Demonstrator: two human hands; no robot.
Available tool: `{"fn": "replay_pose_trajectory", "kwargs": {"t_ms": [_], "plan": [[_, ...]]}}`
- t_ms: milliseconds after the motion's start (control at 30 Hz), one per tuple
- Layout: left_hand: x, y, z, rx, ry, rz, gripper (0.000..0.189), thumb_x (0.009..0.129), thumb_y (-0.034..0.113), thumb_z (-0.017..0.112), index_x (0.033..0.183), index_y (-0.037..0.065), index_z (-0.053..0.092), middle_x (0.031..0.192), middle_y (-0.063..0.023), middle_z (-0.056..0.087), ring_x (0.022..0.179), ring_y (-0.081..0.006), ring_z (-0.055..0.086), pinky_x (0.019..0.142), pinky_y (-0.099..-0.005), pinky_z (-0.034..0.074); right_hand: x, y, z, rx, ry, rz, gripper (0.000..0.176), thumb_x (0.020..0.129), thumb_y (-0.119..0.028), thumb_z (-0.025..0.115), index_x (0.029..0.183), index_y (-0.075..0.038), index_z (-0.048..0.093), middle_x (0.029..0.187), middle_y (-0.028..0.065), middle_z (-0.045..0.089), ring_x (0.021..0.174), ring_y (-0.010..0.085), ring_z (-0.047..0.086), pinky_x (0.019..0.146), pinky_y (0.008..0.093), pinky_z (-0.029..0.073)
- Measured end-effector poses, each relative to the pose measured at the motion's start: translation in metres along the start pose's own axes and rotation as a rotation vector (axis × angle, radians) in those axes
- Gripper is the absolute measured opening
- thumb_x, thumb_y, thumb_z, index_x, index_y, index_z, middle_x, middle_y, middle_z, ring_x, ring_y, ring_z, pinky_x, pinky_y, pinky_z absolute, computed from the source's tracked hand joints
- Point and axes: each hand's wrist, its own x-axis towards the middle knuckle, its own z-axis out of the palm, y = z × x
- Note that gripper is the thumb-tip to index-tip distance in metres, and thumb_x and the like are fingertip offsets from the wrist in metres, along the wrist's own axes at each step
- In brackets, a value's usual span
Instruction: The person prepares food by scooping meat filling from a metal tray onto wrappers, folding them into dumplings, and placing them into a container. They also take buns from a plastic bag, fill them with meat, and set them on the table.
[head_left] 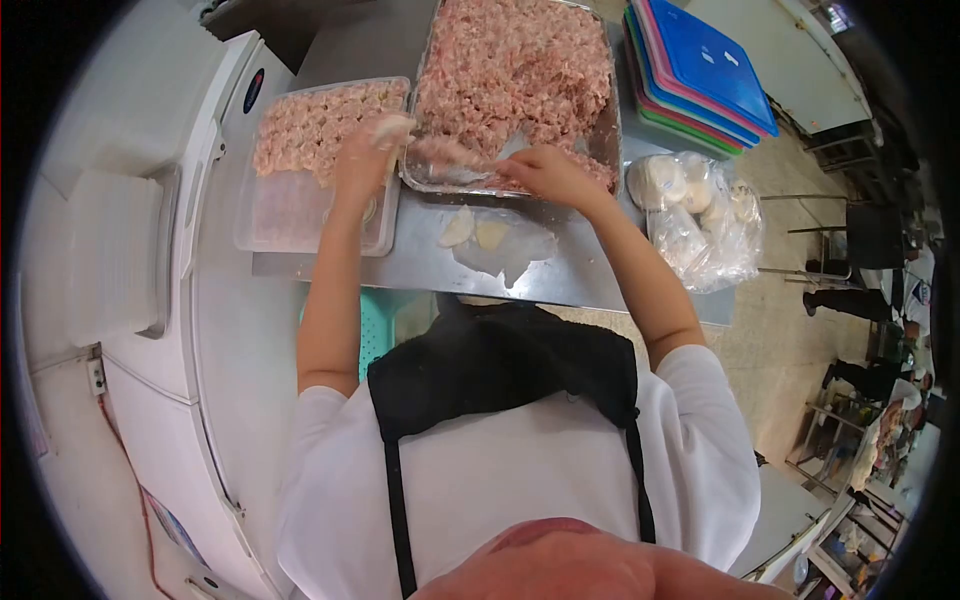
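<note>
My left hand (365, 155) is closed and blurred above the right side of a clear plastic tray (275, 225). A pale piece that looks like a dumpling wrapper (393, 128) shows at its fingers. Rows of meat-filled dumplings (310, 125) cover the tray's far part. My right hand (545, 172) grips a thin tool, smeared by motion, at the near edge of a metal pan (455, 188); its kind is hard to make out. Ground meat (515, 70) fills most of the pan. Two loose wrappers (457, 228) lie on the table in front, beside a wet-looking patch.
A bag of round wrappers (700, 205) sits on the steel table (600, 265) at right. Behind it are stacked coloured lids (710, 65). A white fridge (165, 330) stands close on the left. A green basket (375, 330) is below the table. People appear far right.
</note>
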Motion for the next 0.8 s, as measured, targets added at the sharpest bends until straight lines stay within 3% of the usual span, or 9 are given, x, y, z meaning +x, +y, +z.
{"fn": "replay_pose_trajectory", "kwargs": {"t_ms": [67,167,267,367,467,600,700,767,800], "plan": [[-0.008,0.042,0.031,0.221,-0.100,-0.111,0.025,0.094,0.018,0.057,0.114,0.004,0.063,0.099,-0.0039,0.066,0.087,-0.0134,0.064,0.072,-0.0262,0.053,-0.015,0.002,-0.012,0.109,0.136,0.075,0.045,0.093,-0.039,0.054,0.078,0.002,0.065,0.062,0.0120,0.059,0.056,0.0227,0.056,0.057,0.0363,0.043],[-0.005,0.068,0.059,0.110,-0.128,-0.076,0.023,0.092,0.018,0.059,0.110,0.005,0.066,0.099,-0.0033,0.067,0.083,-0.0122,0.065,0.062,-0.0252,0.053,-0.038,0.008,-0.026,0.349,0.233,0.161,0.044,0.093,-0.040,0.055,0.076,0.000,0.065,0.056,0.0033,0.051,0.053,0.0128,0.050,0.051,0.0303,0.038],[0.025,0.031,0.055,-0.369,-0.271,-0.325,0.025,0.094,0.025,0.056,0.110,0.010,0.068,0.095,-0.0009,0.068,0.083,-0.0127,0.064,0.066,-0.0297,0.053,-0.057,0.008,-0.033,0.548,0.234,0.283,0.044,0.094,-0.041,0.055,0.070,-0.005,0.063,0.054,-0.0022,0.048,0.049,0.0070,0.042,0.046,0.0252,0.032],[0.043,0.005,0.066,0.909,-0.189,0.236,0.033,0.096,0.033,0.051,0.112,0.008,0.067,0.101,-0.0038,0.068,0.084,-0.0193,0.065,0.075,-0.0344,0.052,-0.073,0.016,-0.033,0.584,0.296,0.299,0.044,0.094,-0.042,0.055,0.068,-0.006,0.062,0.054,-0.0030,0.047,0.049,0.0057,0.042,0.046,0.0240,0.032],[0.049,-0.005,0.082,0.594,-0.186,0.091,0.041,0.098,0.035,0.046,0.110,0.002,0.065,0.107,-0.0073,0.067,0.093,-0.0260,0.064,0.086,-0.0367,0.048,-0.082,0.014,-0.039,0.545,0.383,0.279,0.043,0.094,-0.042,0.055,0.072,-0.005,0.064,0.054,-0.0033,0.047,0.050,0.0051,0.042,0.047,0.0230,0.032],[0.040,0.004,0.132,-0.333,-0.103,-0.254,0.047,0.098,0.037,0.044,0.121,-0.003,0.055,0.121,-0.0136,0.061,0.106,-0.0296,0.059,0.088,-0.0407,0.046,-0.076,0.021,-0.041,0.624,0.384,0.204,0.036,0.095,-0.039,0.055,0.096,-0.006,0.070,0.060,-0.0055,0.047,0.052,0.0023,0.039,0.045,0.0198,0.029],[0.036,0.030,0.159,-0.920,-0.064,-0.423,0.055,0.099,0.043,0.039,0.129,-0.002,0.046,0.127,-0.0165,0.055,0.112,-0.0306,0.056,0.093,-0.0429,0.045,-0.061,0.026,-0.034,0.626,0.437,0.129,0.039,0.093,-0.039,0.058,0.103,-0.003,0.069,0.065,-0.0005,0.057,0.062,0.0070,0.052,0.055,0.0263,0.040],[0.026,0.069,0.165,-1.032,-0.025,-0.446,0.061,0.098,0.048,0.035,0.133,-0.001,0.040,0.130,-0.0182,0.051,0.114,-0.0321,0.054,0.096,-0.0452,0.044,-0.049,0.044,-0.020,0.361,0.555,-0.044,0.035,0.092,-0.033,0.058,0.111,-0.006,0.066,0.082,0.0122,0.065,0.078,0.0228,0.063,0.067,0.0377,0.048],[0.036,0.043,0.155,-1.203,-0.238,-0.380,0.062,0.098,0.050,0.034,0.133,-0.001,0.041,0.129,-0.0183,0.051,0.115,-0.0323,0.053,0.098,-0.0460,0.043,-0.050,0.048,-0.020,0.226,0.567,-0.098,0.033,0.092,-0.031,0.058,0.111,-0.006,0.066,0.085,0.0152,0.064,0.082,0.0275,0.063,0.070,0.0407,0.049]]}}
